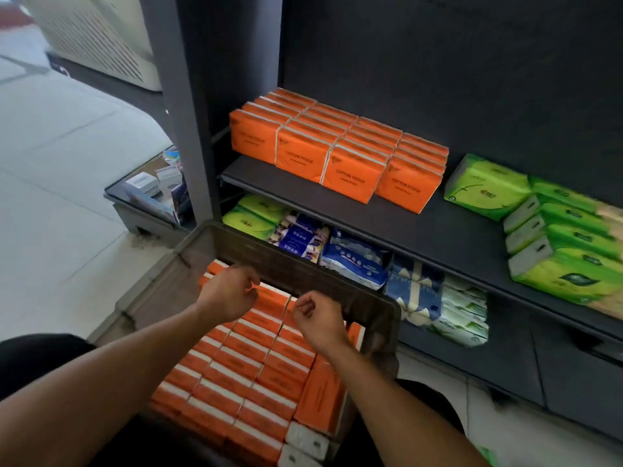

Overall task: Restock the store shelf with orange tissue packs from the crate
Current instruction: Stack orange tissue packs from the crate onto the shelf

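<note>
Upper shelf (pixel 421 227): bare board along the front edge and between the orange tissue packs (pixel 337 153) and the green packs (pixel 553 227) at 3 o'clock; open space above both blocks, which stand one layer high. At 9 o'clock of the orange block a grey upright post (pixel 182 106) closes that side. Lower shelf: mixed packs (pixel 354 261) fill it to the front. The crate (pixel 303 274), filled nearly to its rim, is open from above; its far wall stands just before the lower shelf, gap possibly nil, view unclear.
</note>
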Demonstrator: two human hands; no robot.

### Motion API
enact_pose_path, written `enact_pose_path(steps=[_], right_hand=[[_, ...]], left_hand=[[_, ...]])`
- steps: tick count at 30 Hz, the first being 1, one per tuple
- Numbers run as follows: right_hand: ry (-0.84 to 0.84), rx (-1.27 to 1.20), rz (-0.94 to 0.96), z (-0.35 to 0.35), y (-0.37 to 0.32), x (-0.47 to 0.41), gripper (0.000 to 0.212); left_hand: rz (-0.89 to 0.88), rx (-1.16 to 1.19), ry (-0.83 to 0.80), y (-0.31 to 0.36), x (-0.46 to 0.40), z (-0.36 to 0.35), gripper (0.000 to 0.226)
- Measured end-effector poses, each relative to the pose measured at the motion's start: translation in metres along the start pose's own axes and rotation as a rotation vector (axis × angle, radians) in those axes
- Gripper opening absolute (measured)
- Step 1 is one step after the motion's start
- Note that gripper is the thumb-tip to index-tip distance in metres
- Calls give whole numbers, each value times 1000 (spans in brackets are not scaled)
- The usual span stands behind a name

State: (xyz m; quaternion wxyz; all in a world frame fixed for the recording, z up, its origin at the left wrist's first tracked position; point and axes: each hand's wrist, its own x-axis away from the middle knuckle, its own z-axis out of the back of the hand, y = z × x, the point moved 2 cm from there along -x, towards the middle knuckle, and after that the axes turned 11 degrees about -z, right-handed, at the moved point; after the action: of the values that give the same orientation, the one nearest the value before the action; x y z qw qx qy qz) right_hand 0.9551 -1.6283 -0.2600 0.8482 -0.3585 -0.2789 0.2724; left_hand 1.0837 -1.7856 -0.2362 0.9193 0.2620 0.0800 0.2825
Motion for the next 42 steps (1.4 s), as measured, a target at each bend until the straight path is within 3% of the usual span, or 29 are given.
enact_pose_path(steps=[3, 6, 8, 15, 21, 25, 30, 35, 38, 42], right_hand=[[-90, 47, -52, -27, 23, 13, 12], [-174, 109, -93, -39, 37, 20, 21], [-203, 141, -107, -40, 40, 18, 25], [-207, 77, -210, -41, 49, 12, 5], [-234, 110, -217, -43, 48, 15, 7], [-240, 145, -197, -42, 47, 21, 20], [-244, 161, -182, -35, 43, 30, 19], [-220, 122, -181, -25, 39, 37, 17], [-148, 167, -128, -12, 31, 36, 39], [-40, 163, -107, 22, 13, 38, 80]], left_hand=[[98, -237, -279, -36, 18, -16, 38], [109, -349, -385, -60, 25, -29, 50], [67, -439, -443, -69, 21, -37, 51], [76, -496, -552, -97, 6, -67, 43], [75, -354, -327, -115, 6, -77, 52], [-44, -444, -341, -107, 10, -76, 30], [-198, -679, -409, -83, 21, -79, 35], [-315, -601, -386, -45, 24, -62, 32], [-447, -475, -304, -9, 16, -39, 29], [-539, -304, -288, 34, 9, -12, 58]])
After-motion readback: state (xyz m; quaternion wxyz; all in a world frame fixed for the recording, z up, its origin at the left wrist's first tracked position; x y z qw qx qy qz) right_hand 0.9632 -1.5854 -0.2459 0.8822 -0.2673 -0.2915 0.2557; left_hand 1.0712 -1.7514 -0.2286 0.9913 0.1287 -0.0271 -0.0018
